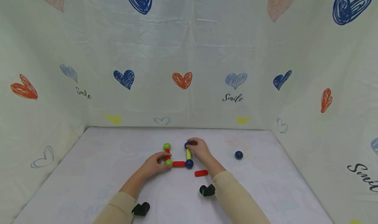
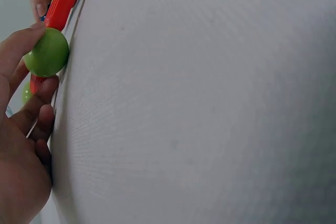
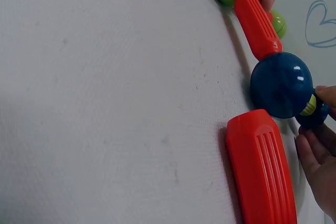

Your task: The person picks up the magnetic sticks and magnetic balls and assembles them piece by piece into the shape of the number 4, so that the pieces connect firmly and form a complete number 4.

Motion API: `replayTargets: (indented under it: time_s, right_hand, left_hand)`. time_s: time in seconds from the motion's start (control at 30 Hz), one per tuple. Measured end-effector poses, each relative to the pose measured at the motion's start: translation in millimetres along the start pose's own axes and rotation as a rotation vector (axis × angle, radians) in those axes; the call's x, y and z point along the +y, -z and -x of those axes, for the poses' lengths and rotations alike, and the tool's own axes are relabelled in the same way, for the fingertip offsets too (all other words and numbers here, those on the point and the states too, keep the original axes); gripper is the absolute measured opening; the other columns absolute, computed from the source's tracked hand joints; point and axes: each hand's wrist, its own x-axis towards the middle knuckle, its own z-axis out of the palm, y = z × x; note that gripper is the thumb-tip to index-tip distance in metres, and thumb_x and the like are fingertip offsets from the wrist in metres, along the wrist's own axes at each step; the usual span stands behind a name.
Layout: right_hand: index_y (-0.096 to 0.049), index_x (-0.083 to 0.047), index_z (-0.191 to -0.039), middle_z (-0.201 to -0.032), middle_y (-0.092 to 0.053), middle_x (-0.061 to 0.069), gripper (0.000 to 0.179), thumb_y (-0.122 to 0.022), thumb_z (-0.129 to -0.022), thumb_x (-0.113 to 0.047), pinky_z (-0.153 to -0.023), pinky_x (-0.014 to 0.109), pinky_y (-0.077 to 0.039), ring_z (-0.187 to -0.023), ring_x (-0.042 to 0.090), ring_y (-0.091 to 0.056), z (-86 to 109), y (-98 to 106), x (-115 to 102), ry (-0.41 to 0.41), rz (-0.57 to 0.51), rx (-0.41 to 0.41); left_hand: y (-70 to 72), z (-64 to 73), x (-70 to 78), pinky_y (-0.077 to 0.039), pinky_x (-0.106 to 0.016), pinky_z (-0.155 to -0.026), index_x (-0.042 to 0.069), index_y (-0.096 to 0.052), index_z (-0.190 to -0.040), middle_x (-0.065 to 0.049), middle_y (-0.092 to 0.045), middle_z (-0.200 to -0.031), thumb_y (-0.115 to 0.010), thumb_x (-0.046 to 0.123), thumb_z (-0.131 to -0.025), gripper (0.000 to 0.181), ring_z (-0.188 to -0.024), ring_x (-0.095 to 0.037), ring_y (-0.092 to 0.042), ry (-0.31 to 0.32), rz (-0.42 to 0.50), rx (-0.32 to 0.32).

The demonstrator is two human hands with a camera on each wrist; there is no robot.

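Observation:
Balls and rods are joined in a U shape on the table. My left hand (image 1: pixel 155 163) holds the near green ball (image 2: pixel 47 52) between thumb and fingers at the left corner. A short red rod (image 1: pixel 167 151) runs from it to a far green ball (image 1: pixel 167 146). Another red rod (image 3: pixel 258 26) links the held green ball to the near blue ball (image 3: pixel 281 85). From there a yellow-green rod (image 1: pixel 188 154) leads away to the far blue ball (image 1: pixel 187 145), which my right hand (image 1: pixel 200 149) pinches with thumb and fingers.
A loose red rod (image 1: pixel 201 173) lies beside the right forearm, close to the near blue ball. Farther right on the white table (image 1: pixel 265 184) sits a single blue ball (image 1: pixel 239 155). Dark wrist cameras (image 1: pixel 141 209) hang at both sleeves. A heart-printed curtain (image 1: pixel 206 53) surrounds the table.

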Motion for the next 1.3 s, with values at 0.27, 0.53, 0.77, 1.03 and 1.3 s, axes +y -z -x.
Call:
replayTargets:
  time_s: [0.27, 0.53, 0.77, 1.03, 1.3]
  right_hand:
    - [-0.069, -0.004, -0.112, -0.11, -0.064, 0.009, 0.025, -0.071, -0.089, -0.011, -0.091, 0.04, -0.048, -0.103, 0.026, -0.058, -3.1, 1, 3, -0.002, 0.019, 0.015]
    - [-0.069, -0.004, -0.112, -0.112, -0.064, 0.01, 0.025, -0.071, -0.089, -0.011, -0.092, 0.041, -0.048, -0.106, 0.027, -0.058, -2.9, 4, 6, -0.004, 0.028, 0.028]
    - [-0.069, -0.005, -0.112, -0.112, -0.064, 0.01, 0.024, -0.071, -0.089, -0.012, -0.091, 0.041, -0.048, -0.105, 0.027, -0.058, -3.3, 5, 12, 0.002, 0.04, 0.041]
    - [-0.069, -0.005, -0.113, -0.108, -0.065, 0.009, 0.026, -0.072, -0.088, -0.012, -0.087, 0.039, -0.049, -0.1, 0.025, -0.059, 2.6, 11, 9, 0.004, 0.042, 0.055]
    - [-0.069, -0.004, -0.111, -0.106, -0.066, 0.008, 0.026, -0.072, -0.087, -0.011, -0.079, 0.036, -0.05, -0.095, 0.023, -0.058, 15.4, 23, 5, 0.036, 0.035, 0.07]
  left_hand:
    - [-2.4, -4.5, -0.6, -0.042, -0.033, -0.073, 0.019, -0.07, -0.113, 0.003, -0.057, -0.095, -0.083, 0.019, -0.078, 0.037, -0.09, -0.02, -0.047, -0.009, -0.027, 0.012]
    - [-4.3, -7.9, 0.8, -0.042, -0.033, -0.072, 0.022, -0.07, -0.113, 0.004, -0.056, -0.095, -0.082, 0.022, -0.078, 0.037, -0.089, -0.02, -0.047, -0.018, -0.072, 0.003]
    - [-5.7, -9.1, 1.0, -0.045, -0.036, -0.077, 0.024, -0.07, -0.114, 0.004, -0.057, -0.099, -0.082, 0.024, -0.079, 0.036, -0.094, -0.021, -0.048, -0.021, -0.099, -0.006]
    - [-5.8, -9.7, -2.1, -0.045, -0.042, -0.085, 0.022, -0.068, -0.121, 0.002, -0.059, -0.107, -0.082, 0.026, -0.079, 0.045, -0.1, -0.023, -0.049, 0.003, -0.07, -0.002]
    - [-6.7, -11.7, -4.6, -0.038, -0.035, -0.075, 0.018, -0.063, -0.127, 0.004, -0.06, -0.106, -0.083, 0.023, -0.077, 0.054, -0.091, -0.019, -0.045, -0.01, -0.052, 0.023]
